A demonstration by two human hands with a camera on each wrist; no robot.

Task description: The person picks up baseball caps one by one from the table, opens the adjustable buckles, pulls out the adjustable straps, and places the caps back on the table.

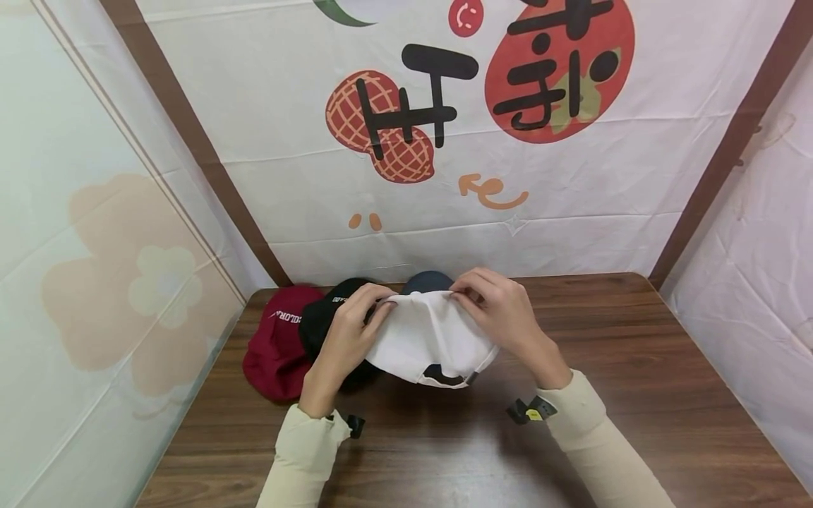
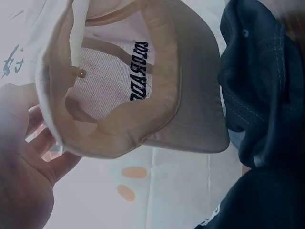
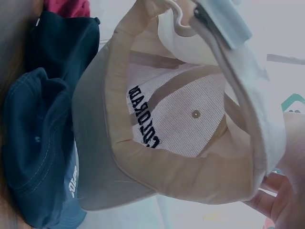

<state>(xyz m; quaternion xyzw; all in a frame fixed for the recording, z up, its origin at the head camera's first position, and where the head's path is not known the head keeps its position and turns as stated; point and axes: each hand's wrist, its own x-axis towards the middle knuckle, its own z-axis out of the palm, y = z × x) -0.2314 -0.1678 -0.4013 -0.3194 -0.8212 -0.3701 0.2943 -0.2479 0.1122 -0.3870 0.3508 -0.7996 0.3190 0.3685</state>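
The left grip and right grip, each with thumb brought to fingers, pinch the white cap by its crown, its width spanning the gap from one to the other, the navy cap just beyond them, neither clearly nearer.

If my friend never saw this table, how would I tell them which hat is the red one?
Find the brown wooden table, then look near its far left corner. The red cap is the leftmost hat there, partly hidden behind the black cap in the head view. Its deep red cloth sets it apart: the nearby caps are black, navy and white.
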